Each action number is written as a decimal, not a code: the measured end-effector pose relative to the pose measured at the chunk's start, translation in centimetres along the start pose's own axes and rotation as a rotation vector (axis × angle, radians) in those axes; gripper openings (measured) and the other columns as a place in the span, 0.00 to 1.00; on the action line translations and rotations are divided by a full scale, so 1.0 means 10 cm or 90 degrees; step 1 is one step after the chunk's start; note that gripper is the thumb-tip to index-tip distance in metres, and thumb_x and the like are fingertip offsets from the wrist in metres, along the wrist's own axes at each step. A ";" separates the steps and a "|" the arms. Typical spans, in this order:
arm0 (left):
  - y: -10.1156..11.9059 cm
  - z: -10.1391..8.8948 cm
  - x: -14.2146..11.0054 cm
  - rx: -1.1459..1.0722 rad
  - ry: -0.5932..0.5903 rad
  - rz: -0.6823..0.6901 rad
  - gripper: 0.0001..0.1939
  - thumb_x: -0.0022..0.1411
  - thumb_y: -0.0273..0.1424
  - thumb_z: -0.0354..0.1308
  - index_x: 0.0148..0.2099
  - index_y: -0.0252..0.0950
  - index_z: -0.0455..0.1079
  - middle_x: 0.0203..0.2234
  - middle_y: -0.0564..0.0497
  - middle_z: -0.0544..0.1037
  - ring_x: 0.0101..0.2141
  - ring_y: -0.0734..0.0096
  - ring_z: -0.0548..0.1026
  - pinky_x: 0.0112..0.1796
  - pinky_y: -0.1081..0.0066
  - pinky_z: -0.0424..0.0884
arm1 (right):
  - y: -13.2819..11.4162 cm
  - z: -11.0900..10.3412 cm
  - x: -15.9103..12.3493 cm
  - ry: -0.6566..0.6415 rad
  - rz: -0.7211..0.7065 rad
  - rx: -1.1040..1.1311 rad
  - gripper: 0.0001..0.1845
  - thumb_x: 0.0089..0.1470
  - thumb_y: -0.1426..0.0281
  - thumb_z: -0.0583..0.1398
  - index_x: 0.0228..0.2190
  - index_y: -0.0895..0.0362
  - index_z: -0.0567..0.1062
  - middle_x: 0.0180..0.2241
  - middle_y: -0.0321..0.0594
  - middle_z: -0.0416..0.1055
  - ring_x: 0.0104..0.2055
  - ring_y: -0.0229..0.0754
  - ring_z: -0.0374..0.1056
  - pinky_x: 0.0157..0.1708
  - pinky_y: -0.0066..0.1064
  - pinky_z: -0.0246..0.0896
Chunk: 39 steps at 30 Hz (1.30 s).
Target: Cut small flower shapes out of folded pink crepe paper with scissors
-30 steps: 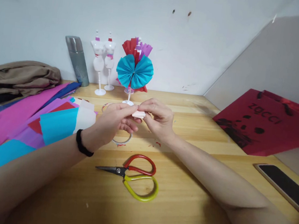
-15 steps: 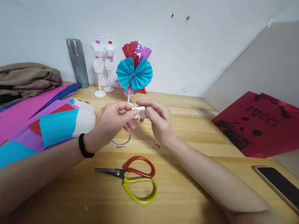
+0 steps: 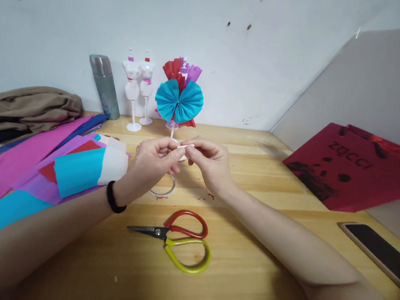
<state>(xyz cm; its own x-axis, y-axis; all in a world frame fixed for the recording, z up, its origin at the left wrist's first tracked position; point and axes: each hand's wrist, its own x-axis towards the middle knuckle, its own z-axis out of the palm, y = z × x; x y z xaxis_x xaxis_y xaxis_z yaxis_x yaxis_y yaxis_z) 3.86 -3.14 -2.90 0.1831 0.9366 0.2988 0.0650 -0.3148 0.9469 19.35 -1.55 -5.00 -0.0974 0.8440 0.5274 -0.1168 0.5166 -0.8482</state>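
Between my two hands is a small pale pink piece, seemingly paper (image 3: 185, 147), mostly covered by fingers. My left hand (image 3: 155, 159) pinches its left side between thumb and fingers. On the other side my right hand (image 3: 211, 163) grips it with thumb and forefinger. A roll of white tape (image 3: 173, 188) lies on the table just below my hands, partly hidden. Nearer to me rest scissors (image 3: 165, 233) with one red and one yellow handle, blades pointing left. Behind my hands stands a mannequin dressed in a pleated blue paper bow (image 3: 178, 100), with red and purple pleats above.
Two bare white mannequins (image 3: 132, 89) and a grey flask (image 3: 104, 86) stand by the wall. Coloured paper sheets (image 3: 78, 170) and a brown cloth (image 3: 27, 106) cover the left side. A red bag (image 3: 357, 168) and a phone (image 3: 379, 252) are at right. Red scraps (image 3: 210, 196) dot the wooden table.
My right thumb and fingers have moved left and closed over the pale pink piece, so less of it shows. The view has tilted slightly; the other things stay put.
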 end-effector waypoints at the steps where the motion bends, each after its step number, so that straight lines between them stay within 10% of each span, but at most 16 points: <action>1: -0.01 -0.01 0.00 0.005 0.001 0.003 0.10 0.57 0.36 0.63 0.31 0.34 0.74 0.18 0.54 0.76 0.19 0.77 0.73 0.22 0.78 0.70 | 0.00 0.00 0.00 -0.001 0.000 -0.003 0.05 0.50 0.65 0.67 0.29 0.54 0.82 0.28 0.36 0.78 0.27 0.36 0.69 0.27 0.29 0.65; 13: -0.05 0.01 -0.03 0.029 0.031 0.052 0.09 0.58 0.36 0.63 0.30 0.34 0.73 0.24 0.52 0.79 0.25 0.75 0.75 0.29 0.76 0.71 | 0.03 0.02 -0.01 0.018 0.062 0.041 0.09 0.47 0.62 0.68 0.26 0.55 0.82 0.25 0.36 0.77 0.23 0.33 0.64 0.22 0.26 0.60; 22: -0.02 -0.04 0.04 -0.179 -0.078 -0.111 0.15 0.57 0.40 0.61 0.27 0.34 0.71 0.21 0.50 0.76 0.21 0.74 0.73 0.24 0.75 0.70 | 0.04 0.04 -0.01 -0.008 0.137 0.099 0.12 0.43 0.61 0.70 0.24 0.57 0.79 0.18 0.32 0.70 0.20 0.32 0.61 0.21 0.26 0.57; 39: -0.06 -0.03 0.08 -0.138 -0.097 -0.176 0.13 0.54 0.36 0.62 0.25 0.32 0.69 0.19 0.51 0.74 0.19 0.79 0.70 0.22 0.78 0.65 | 0.06 -0.01 0.01 -0.086 0.228 0.087 0.19 0.46 0.55 0.68 0.20 0.59 0.75 0.19 0.36 0.72 0.18 0.31 0.61 0.18 0.24 0.52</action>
<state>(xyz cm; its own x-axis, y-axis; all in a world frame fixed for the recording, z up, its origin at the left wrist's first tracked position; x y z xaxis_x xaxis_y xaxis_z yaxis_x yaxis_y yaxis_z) 3.66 -2.14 -3.16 0.3327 0.9427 0.0236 -0.0744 0.0013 0.9972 19.33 -1.17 -5.44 -0.2843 0.9356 0.2096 -0.1815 0.1621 -0.9699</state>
